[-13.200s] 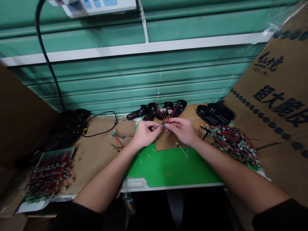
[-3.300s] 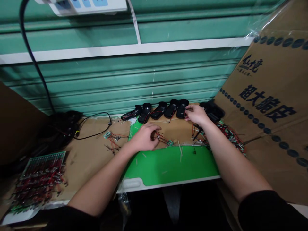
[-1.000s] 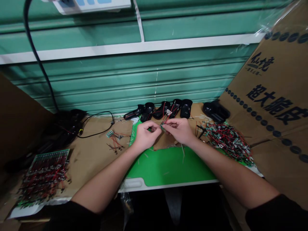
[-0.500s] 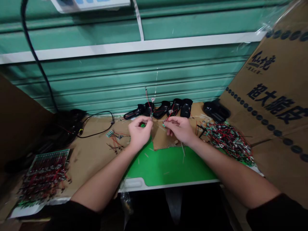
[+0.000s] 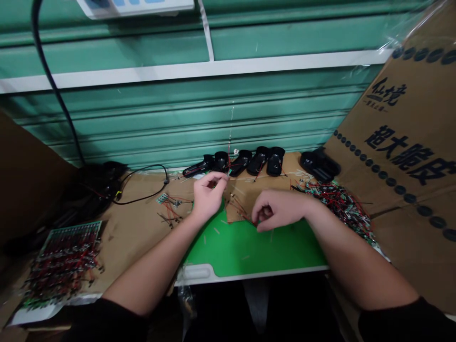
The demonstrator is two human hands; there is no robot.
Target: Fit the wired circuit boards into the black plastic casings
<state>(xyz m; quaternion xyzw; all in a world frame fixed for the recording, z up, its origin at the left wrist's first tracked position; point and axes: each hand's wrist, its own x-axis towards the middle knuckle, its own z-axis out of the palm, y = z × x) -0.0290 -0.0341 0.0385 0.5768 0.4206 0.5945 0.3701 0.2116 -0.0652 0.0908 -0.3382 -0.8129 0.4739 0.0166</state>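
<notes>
My left hand (image 5: 209, 194) is pinched at its fingertips on a small wired part (image 5: 230, 164), whose thin red wires stand up in front of the black housings. My right hand (image 5: 280, 209) is closed over the green mat (image 5: 249, 251), its fingertips on red and black wires (image 5: 242, 211) that reach left across a cardboard piece. Several black plastic housings (image 5: 258, 160) lie in a row behind both hands.
A heap of wired parts (image 5: 342, 209) lies at right, beside black pieces (image 5: 320, 164). At left are a wired board stack (image 5: 66, 256), small green boards (image 5: 162, 198) and a black cable (image 5: 142, 202). A printed carton (image 5: 409, 156) stands at right.
My right hand has moved down and towards me, with wires now trailing from its fingertips. My left hand has shifted slightly to the right, and the upright wires have moved with it.
</notes>
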